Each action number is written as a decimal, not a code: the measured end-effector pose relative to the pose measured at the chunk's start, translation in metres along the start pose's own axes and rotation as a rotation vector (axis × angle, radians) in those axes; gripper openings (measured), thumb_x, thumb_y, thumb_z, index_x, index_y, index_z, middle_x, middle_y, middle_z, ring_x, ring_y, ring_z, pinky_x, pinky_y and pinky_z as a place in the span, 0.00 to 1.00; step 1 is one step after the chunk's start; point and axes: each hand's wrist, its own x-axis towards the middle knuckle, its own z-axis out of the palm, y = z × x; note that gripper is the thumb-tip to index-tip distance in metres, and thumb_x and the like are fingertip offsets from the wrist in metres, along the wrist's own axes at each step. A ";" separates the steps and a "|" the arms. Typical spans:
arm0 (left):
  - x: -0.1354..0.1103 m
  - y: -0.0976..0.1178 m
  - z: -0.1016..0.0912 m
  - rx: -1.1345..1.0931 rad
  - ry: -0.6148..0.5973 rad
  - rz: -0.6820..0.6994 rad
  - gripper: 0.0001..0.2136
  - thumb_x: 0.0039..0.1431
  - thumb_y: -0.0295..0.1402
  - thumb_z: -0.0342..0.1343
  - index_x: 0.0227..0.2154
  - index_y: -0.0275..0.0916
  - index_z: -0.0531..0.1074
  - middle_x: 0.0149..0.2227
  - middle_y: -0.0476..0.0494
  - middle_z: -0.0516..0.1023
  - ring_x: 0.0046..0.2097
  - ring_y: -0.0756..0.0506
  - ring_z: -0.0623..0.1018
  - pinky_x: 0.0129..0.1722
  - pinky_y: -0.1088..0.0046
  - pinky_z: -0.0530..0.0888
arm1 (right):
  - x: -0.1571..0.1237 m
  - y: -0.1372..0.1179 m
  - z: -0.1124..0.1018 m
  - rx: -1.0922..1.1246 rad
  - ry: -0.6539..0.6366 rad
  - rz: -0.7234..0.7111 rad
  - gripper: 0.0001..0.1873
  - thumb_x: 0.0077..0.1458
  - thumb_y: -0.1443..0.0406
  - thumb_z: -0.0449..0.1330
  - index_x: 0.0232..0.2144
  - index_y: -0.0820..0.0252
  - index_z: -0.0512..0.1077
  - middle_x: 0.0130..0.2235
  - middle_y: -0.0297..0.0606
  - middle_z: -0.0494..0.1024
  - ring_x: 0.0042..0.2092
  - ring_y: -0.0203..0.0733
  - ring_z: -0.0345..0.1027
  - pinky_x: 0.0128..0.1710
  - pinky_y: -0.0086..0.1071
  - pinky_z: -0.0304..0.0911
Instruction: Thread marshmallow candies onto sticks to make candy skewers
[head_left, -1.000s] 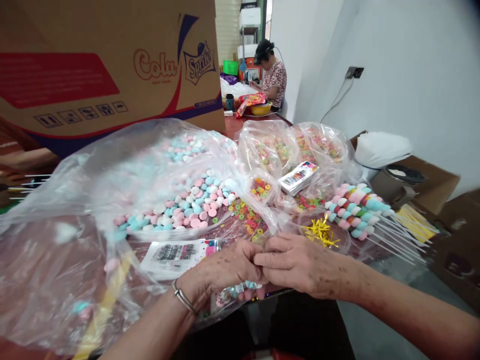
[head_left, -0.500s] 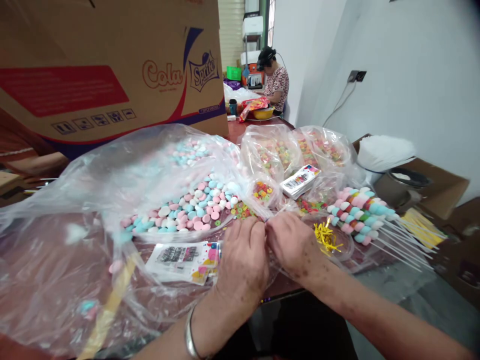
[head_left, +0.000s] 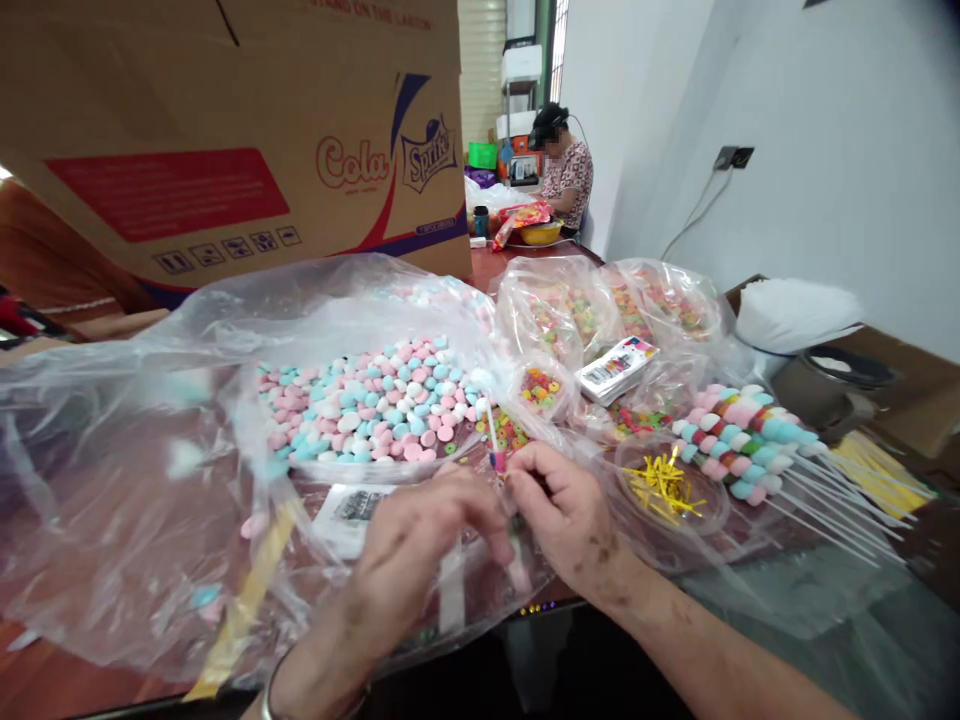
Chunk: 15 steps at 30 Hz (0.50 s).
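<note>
My right hand [head_left: 574, 515] is closed in a pinch around the lower end of a thin white stick [head_left: 492, 424], which points up and slightly left. A small pink, blue and orange piece [head_left: 498, 460] shows on the stick just above the fingertips. My left hand [head_left: 439, 535] is just left of it, its fingers bent and smeared by motion; whether it holds anything I cannot make out. Printed white cards [head_left: 346, 515] lie partly behind the left hand. Beyond the hands, pink, blue and white candies [head_left: 375, 405] lie in a large clear plastic bag [head_left: 202, 330].
Ring candies [head_left: 541, 388] in clear bags and a card stack [head_left: 619, 368] are behind my right hand. Rightward are gold ties [head_left: 667, 482] in a dish and candy skewers [head_left: 742, 440]. A large carton [head_left: 247, 130] blocks the back left. A person [head_left: 568, 180] sits far back.
My hands have moved apart; the left has shifted left and down. The white stick with its coloured piece now shows at the right fingertips. The view has shifted slightly left.
</note>
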 end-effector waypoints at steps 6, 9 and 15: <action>-0.005 -0.024 0.013 -0.173 0.388 -0.264 0.12 0.59 0.43 0.60 0.33 0.38 0.78 0.30 0.47 0.81 0.33 0.45 0.79 0.34 0.72 0.75 | -0.019 -0.001 0.020 0.371 -0.210 0.247 0.08 0.58 0.63 0.56 0.27 0.60 0.67 0.24 0.27 0.63 0.26 0.31 0.54 0.26 0.25 0.53; -0.011 -0.022 0.023 -0.361 0.573 -0.240 0.14 0.52 0.38 0.67 0.40 0.40 0.76 0.30 0.48 0.81 0.26 0.48 0.78 0.25 0.77 0.73 | -0.032 0.001 0.037 0.611 -0.372 0.451 0.10 0.59 0.60 0.57 0.30 0.61 0.69 0.23 0.26 0.61 0.24 0.29 0.48 0.24 0.25 0.50; -0.059 0.001 -0.006 -0.086 0.961 -0.112 0.16 0.54 0.39 0.66 0.44 0.43 0.73 0.33 0.50 0.80 0.16 0.57 0.65 0.12 0.85 0.61 | -0.041 0.004 0.029 0.332 -0.577 0.288 0.07 0.59 0.65 0.57 0.29 0.61 0.72 0.29 0.30 0.69 0.33 0.33 0.60 0.35 0.26 0.57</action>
